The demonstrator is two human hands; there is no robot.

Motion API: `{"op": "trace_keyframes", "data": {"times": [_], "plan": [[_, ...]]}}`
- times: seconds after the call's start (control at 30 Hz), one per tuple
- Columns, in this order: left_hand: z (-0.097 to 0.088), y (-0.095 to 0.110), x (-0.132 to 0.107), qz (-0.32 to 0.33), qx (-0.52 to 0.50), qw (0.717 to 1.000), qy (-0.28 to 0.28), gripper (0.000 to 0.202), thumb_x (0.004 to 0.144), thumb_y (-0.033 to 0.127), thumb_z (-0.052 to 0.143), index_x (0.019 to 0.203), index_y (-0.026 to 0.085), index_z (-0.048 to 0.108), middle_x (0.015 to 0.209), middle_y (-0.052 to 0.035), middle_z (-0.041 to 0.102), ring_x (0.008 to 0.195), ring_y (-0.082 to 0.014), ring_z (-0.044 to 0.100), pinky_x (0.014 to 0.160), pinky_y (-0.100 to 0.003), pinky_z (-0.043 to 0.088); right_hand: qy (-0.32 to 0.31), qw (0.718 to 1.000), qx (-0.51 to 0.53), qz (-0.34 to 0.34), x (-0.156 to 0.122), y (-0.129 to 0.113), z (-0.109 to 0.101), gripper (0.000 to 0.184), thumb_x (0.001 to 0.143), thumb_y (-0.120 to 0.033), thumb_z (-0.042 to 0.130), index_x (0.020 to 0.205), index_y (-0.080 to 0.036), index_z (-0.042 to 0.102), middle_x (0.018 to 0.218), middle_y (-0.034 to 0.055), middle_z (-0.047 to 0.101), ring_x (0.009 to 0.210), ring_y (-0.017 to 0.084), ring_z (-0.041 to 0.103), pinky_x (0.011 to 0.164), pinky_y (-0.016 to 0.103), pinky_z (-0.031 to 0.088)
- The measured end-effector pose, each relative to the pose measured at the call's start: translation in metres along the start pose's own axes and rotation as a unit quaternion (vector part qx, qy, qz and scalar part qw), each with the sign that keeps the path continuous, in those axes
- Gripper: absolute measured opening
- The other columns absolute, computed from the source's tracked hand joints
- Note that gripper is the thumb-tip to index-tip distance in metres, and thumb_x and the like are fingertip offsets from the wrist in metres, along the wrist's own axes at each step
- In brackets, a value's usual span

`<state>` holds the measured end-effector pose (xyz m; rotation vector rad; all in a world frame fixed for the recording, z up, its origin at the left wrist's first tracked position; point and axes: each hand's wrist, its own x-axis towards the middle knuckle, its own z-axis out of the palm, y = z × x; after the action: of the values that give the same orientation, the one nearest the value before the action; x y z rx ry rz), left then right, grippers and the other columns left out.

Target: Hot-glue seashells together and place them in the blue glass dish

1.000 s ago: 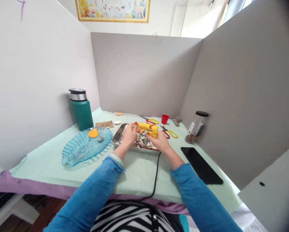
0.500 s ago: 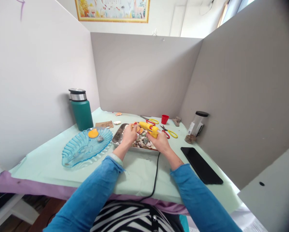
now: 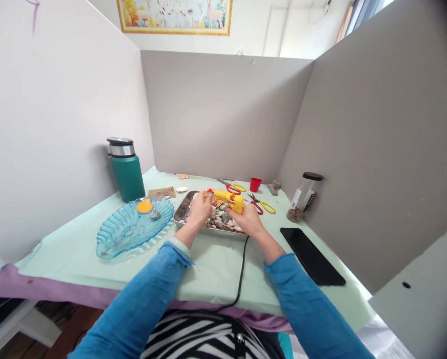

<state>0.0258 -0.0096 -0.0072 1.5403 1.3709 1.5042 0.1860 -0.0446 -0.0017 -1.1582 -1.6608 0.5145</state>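
In my right hand (image 3: 246,218) is a yellow glue gun (image 3: 228,198), its nozzle pointing left. A black cord (image 3: 241,271) runs down from it over the table edge. My left hand (image 3: 201,208) is closed in a pinch close to the nozzle, and its fingers cover most of what they hold, perhaps a small reddish piece. Both hands are above a metal tray (image 3: 182,215) filled with mixed seashells (image 3: 223,219).
To the left are a blue shell-shaped dish (image 3: 114,232) and a green flask (image 3: 126,174). Two scissors (image 3: 261,203) and a red cup (image 3: 255,185) stand behind the tray. At right are a black phone (image 3: 312,255) and a clear jar (image 3: 303,197).
The glue gun has tilted very slightly and shifted a little to the left. Both hands stay nearly where they were above the tray.
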Motion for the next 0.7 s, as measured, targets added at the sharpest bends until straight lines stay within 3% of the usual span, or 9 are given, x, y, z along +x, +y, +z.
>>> {"op": "trace_keyframes", "data": {"times": [0.13, 0.7], "plan": [[-0.0002, 0.0033, -0.0021, -0.023, -0.023, 0.999, -0.011, 0.013, 0.093, 0.029, 0.049, 0.089, 0.018, 0.055, 0.067, 0.0001, 0.062, 0.036, -0.0076, 0.043, 0.040, -0.021, 0.031, -0.001, 1.000, 0.020, 0.006, -0.0004, -0.0017, -0.0011, 0.024, 0.072, -0.040, 0.062, 0.071, -0.016, 0.064, 0.063, 0.0012, 0.060, 0.058, 0.015, 0.053, 0.056, 0.026, 0.041], [-0.0003, 0.0002, -0.0001, 0.004, 0.013, 1.000, -0.008, 0.015, 0.093, 0.027, 0.047, 0.093, 0.017, 0.057, 0.068, -0.0006, 0.065, 0.039, -0.0095, 0.047, 0.045, -0.023, 0.035, -0.012, 1.000, 0.006, 0.028, 0.0006, -0.0006, -0.0015, 0.025, 0.071, -0.041, 0.062, 0.061, -0.018, 0.059, 0.058, 0.0001, 0.056, 0.055, 0.015, 0.051, 0.053, 0.026, 0.038]]}}
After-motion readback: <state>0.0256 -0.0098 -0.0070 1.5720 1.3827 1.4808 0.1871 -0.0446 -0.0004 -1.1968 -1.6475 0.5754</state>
